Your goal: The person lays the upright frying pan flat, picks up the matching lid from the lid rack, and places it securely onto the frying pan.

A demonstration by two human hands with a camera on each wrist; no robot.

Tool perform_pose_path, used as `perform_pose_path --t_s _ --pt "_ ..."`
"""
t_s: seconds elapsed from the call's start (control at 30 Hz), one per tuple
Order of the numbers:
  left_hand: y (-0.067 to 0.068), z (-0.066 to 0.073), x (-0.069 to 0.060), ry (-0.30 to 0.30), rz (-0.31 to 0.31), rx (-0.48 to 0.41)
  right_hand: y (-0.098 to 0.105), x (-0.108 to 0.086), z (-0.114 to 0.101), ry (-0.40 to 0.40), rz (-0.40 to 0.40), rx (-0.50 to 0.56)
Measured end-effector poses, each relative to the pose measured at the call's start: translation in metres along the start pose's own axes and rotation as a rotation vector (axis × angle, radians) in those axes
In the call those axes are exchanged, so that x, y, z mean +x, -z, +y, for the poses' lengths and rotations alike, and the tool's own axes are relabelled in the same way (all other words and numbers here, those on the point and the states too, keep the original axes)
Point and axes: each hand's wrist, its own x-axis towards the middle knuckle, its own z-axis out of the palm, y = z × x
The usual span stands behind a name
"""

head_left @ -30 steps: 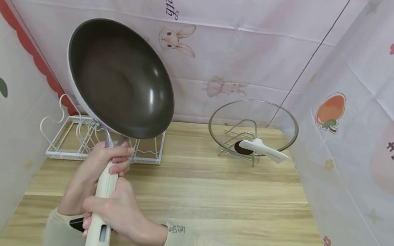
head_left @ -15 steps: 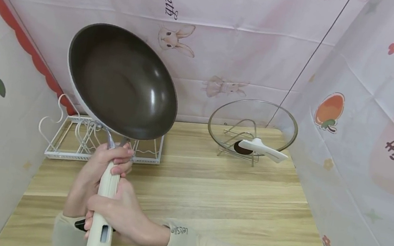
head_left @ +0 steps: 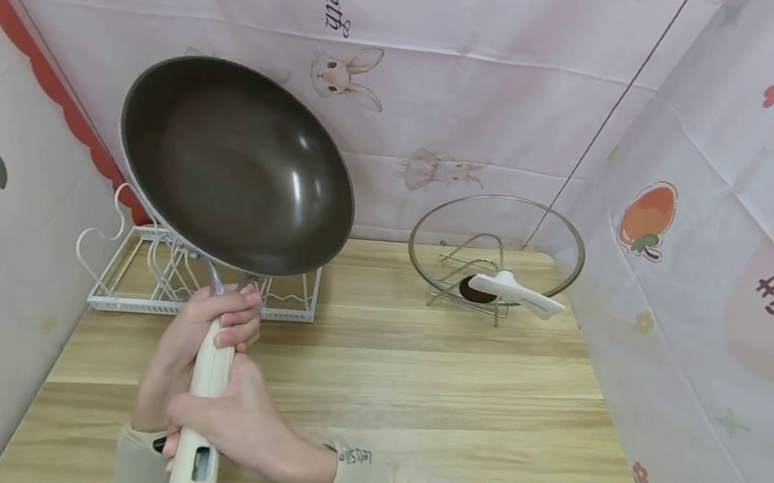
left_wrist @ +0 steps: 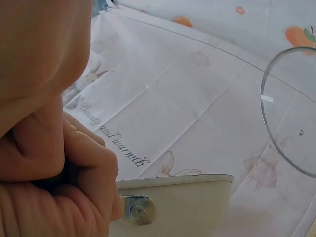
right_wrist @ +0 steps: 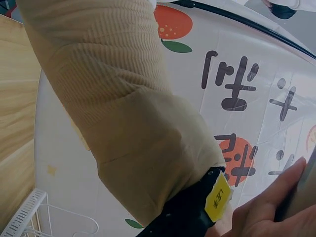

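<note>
A deep frying pan, dark inside and pale outside, is raised and tilted above the left rear of the table. My left hand grips the cream handle near the metal neck. Lower down, my right hand wraps the same handle with its thumb across the top. The left wrist view shows curled fingers beside the metal bracket and the pan's cream outer wall. In the right wrist view, part of my right hand appears at the lower right, against the handle.
Partly behind the pan, a white wire rack stands on the wooden table. A glass lid with a white handle leans in a small metal stand at the right rear. Printed cloth walls surround the table.
The pan's bowl has lowered slightly and its opening looks a little narrower from top to bottom. Both hands keep their hold on the handle. The lid and rack stay put.
</note>
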Motion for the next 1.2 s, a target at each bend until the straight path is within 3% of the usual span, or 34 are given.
perform_pose_path --t_s 0.27,0.67,0.9,1.0,1.1,1.2 --pt "0.004 -0.008 0.003 -0.045 -0.083 -0.225 0.005 -0.002 -0.003 -0.018 -0.036 -0.002" --pt "0.0 -0.01 0.004 -0.056 -0.087 -0.307 0.013 -0.003 -0.006 0.011 -0.119 -0.063" --pt "-0.002 -0.008 0.002 -0.062 -0.131 -0.306 0.022 0.001 -0.011 0.126 -0.124 -0.468" --pt "-0.004 -0.007 0.002 -0.067 -0.121 -0.306 0.025 0.002 -0.014 0.152 -0.136 -0.585" --pt "-0.006 -0.005 0.002 -0.073 -0.096 -0.31 0.025 0.003 -0.017 0.141 -0.125 -0.654" --pt "-0.007 -0.005 0.002 -0.066 -0.071 -0.327 0.023 0.001 -0.02 0.07 -0.119 -0.619"
